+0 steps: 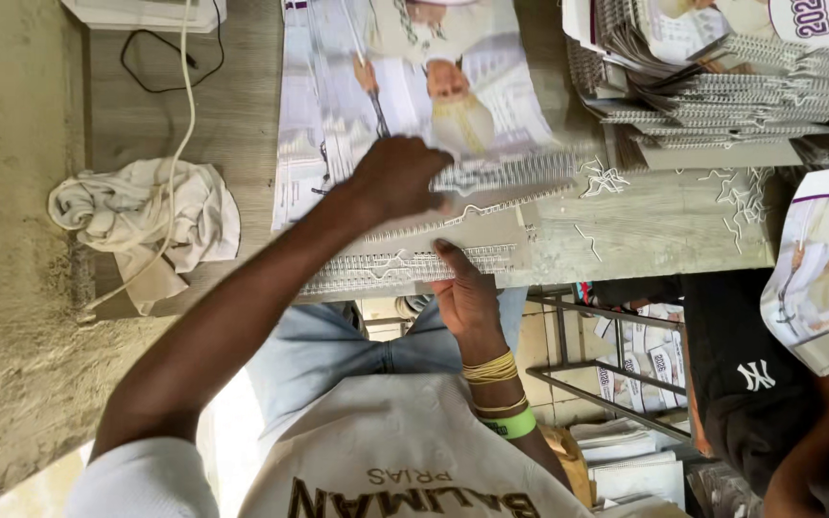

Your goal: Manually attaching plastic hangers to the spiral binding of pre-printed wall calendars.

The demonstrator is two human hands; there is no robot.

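Calendars (405, 96) on table (645, 230); both hands (397, 177) press wire binding (405, 267).

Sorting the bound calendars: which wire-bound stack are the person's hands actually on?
The flat stack at the table's front edge, under the left hand and right hand; the untouched pile sits far right.

bright, even daylight | soft shadows | left hand (397, 177) motion-blurred | glare at bottom left

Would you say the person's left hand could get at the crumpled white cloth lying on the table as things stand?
Probably yes: the left hand rests on the calendar stack, and only bare table and a thin white cable lie between it and the cloth.
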